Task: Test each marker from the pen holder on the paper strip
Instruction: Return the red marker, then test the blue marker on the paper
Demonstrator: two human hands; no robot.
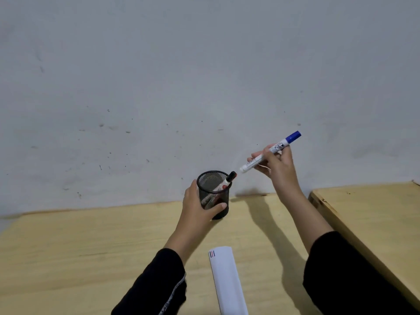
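A black mesh pen holder (216, 210) stands on the wooden table near the wall, and my left hand (200, 206) is wrapped around its left side. One marker with a black cap (225, 183) leans inside it, poking over the right rim. My right hand (276, 165) holds a white marker with a blue cap (270, 151) in the air, up and to the right of the holder; its capped end points up-right and its white end points down toward the holder. A white paper strip (227, 280) lies near the front edge, with three short lines at its far end.
The wooden table (91, 251) runs back to a grey wall (159, 87). A second, raised wooden surface (368, 214) sits at the right, with its edge running diagonally beside my right forearm.
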